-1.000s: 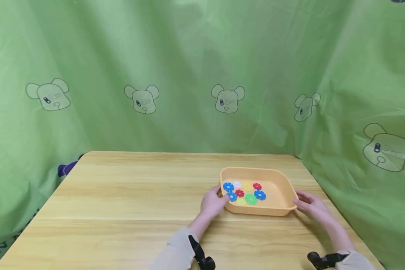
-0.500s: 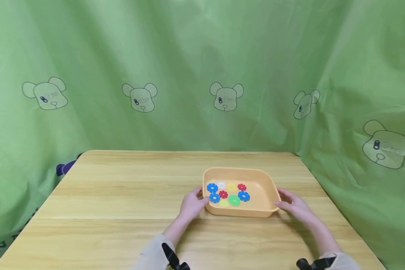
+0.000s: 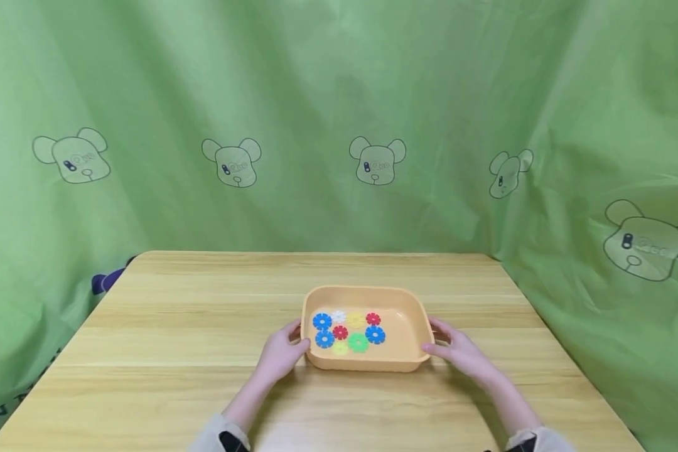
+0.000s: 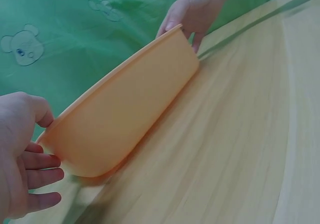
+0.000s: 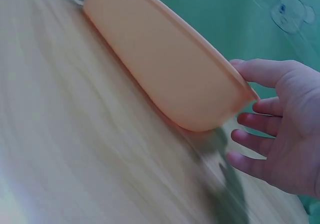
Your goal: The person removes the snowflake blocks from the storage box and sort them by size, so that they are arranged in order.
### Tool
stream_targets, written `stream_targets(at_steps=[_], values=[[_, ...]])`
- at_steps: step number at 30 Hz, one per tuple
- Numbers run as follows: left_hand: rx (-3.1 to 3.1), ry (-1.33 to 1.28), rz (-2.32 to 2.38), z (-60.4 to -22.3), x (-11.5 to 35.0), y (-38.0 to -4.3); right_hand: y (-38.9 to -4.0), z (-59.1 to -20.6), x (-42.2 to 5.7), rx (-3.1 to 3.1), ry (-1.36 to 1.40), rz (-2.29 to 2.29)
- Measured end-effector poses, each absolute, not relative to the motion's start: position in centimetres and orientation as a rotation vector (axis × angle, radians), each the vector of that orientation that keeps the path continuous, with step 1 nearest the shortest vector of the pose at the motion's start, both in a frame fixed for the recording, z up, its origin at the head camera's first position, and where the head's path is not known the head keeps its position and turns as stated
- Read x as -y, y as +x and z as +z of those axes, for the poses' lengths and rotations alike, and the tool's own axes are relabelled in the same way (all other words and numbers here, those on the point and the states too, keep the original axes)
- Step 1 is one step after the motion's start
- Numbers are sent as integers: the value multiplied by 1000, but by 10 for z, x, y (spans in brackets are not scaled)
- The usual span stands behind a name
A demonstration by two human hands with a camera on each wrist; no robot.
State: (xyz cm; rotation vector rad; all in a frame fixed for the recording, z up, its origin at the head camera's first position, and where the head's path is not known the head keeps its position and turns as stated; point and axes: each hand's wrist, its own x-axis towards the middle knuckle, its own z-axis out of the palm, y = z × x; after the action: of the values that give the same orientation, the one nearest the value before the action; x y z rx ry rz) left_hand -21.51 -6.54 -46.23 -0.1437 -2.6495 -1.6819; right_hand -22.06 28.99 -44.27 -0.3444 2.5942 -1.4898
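Around the middle of the wooden table (image 3: 175, 326), slightly to the right, you have the orange tray (image 3: 403, 336) between your two hands. Your left hand (image 3: 280, 353) grips its left end: the thumb is on the rim, the index finger bends beneath it, and the other fingers are loose and a little apart. Your right hand (image 3: 462, 351) grips the right end in a similar manner, with the thumb at the rim and the lower fingers spread. Both hands are therefore half open, and each one pinches the tray. Whether its bottom touches the table, I cannot tell with certainty.

Inside the tray, nine small notched discs lie flat, mostly on the left and in the middle. At the far left you see a blue disc (image 3: 322, 321), then, going right, a white disc (image 3: 338, 316), a yellow disc (image 3: 355, 320) and a red disc (image 3: 373, 319). Nearer to you there are two more blue ones, another red one, a green disc (image 3: 358, 342) and a second yellow one.

Behind the table hangs a green cloth (image 3: 305, 75) with drawn bear heads. Beyond the left edge, a purple object (image 3: 107, 280) shows partly.
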Motion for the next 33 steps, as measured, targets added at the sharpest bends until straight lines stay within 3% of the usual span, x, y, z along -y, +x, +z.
stream_targets(at_steps=[33], values=[[2682,0,-1564,-453,172,-188,-215,-457,-171,-2560,-319,-1673]])
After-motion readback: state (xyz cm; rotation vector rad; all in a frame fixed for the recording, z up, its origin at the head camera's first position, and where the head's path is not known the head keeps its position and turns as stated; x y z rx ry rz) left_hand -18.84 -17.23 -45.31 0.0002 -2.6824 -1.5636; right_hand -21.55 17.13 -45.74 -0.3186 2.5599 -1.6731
